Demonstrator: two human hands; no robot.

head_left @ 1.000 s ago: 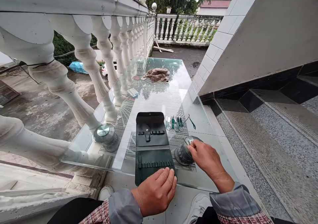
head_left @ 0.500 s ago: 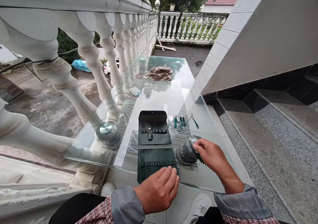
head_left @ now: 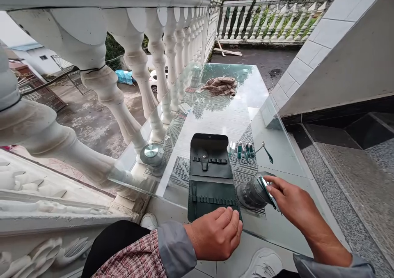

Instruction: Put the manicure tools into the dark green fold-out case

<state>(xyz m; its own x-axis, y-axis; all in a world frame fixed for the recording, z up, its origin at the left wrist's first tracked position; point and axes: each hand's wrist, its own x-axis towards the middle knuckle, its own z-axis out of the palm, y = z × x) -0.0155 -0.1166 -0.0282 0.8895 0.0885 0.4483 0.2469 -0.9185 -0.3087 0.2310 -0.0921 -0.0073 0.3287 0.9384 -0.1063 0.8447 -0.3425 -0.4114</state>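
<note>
Head view. Right hand (head_left: 291, 202): grip closed on at least one slim green tool (head_left: 268, 192), pinched between thumb and fingers, to the right of the open case (head_left: 212, 189), above the glass counter (head_left: 221, 122). Left hand (head_left: 215, 235): fingers bunched over the case's near right corner; whether it grasps anything cannot be told. Other small tools (head_left: 239, 150) lie beside the case. Judgement: sound handling calls for a light pinch, tips clear of the glass, case kept flat.

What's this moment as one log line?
left hand: at case edge | right hand: holding slim green item | case: open on glass table | small tools: beside case
</note>
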